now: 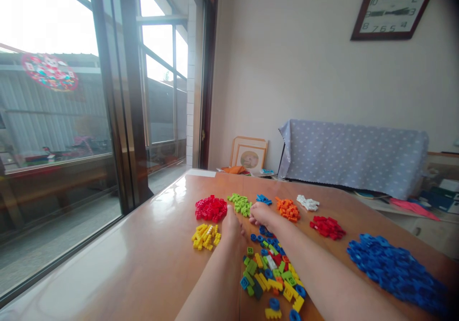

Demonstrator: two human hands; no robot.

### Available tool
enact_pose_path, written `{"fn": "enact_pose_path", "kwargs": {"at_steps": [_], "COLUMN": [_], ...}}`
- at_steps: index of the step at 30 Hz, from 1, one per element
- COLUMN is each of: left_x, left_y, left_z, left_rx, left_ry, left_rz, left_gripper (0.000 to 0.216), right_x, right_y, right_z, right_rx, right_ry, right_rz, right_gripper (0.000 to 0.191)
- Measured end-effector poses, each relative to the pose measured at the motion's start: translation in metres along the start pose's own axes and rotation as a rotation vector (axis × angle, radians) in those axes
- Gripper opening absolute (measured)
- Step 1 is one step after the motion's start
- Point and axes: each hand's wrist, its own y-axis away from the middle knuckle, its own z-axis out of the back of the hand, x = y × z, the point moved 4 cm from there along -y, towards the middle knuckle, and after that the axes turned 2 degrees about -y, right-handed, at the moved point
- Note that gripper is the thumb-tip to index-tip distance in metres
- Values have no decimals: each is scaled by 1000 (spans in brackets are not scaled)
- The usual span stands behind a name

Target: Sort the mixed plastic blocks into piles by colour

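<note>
My left hand is on edge over the table, between the yellow bricks and the light green bricks. Its fingers curl inward, and whatever they hold is hidden. Close to its right, my right hand has its fingers bent together beside the light green pile; I cannot make out anything in them. Under and before my wrists lies a mixed heap of toy building bricks in yellow, green, blue, red and white. Small blue ring-shaped pieces lie at its far end.
Sorted piles stand around the heap: pinkish-red bricks, blue bricks, orange bricks, white bricks, red bricks and a large blue pile. The brown table borders a glass door.
</note>
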Motion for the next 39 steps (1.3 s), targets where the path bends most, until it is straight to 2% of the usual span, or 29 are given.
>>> {"fn": "enact_pose_path", "kwargs": {"at_steps": [5,11,17,22,25,28,34,37,39], "left_x": [-3,-4,-3,-5,-6,-6,-5,-4,-4], "left_y": [6,8,8,11,12,11,13,12,9], "left_z": [1,0,-3,-5,-5,-6,-7,-7,-7], "left_rx": [15,26,42,58,63,84,97,107,112], "left_ry": [-25,-49,-96,-141,-146,-142,-115,-118,-122], "left_rz": [-13,-25,-63,-85,-80,-77,-61,-62,-65], "left_gripper": [51,50,51,51,50,49,46,45,44], "right_x": [3,-5,-45,-92,-116,-131,-132,-130,-130], "right_y": [11,45,82,98,101,103,111,112,112], "right_z": [22,86,159,197,204,202,191,188,192], "right_rx": [-9,-56,-197,-364,-379,-311,-194,-137,-145], "right_ry": [-48,-103,-128,19,114,236,487,525,514], "right_rz": [39,72,52,26,30,43,121,140,163], "right_gripper": [15,25,28,23,19,15,15,16,13]}}
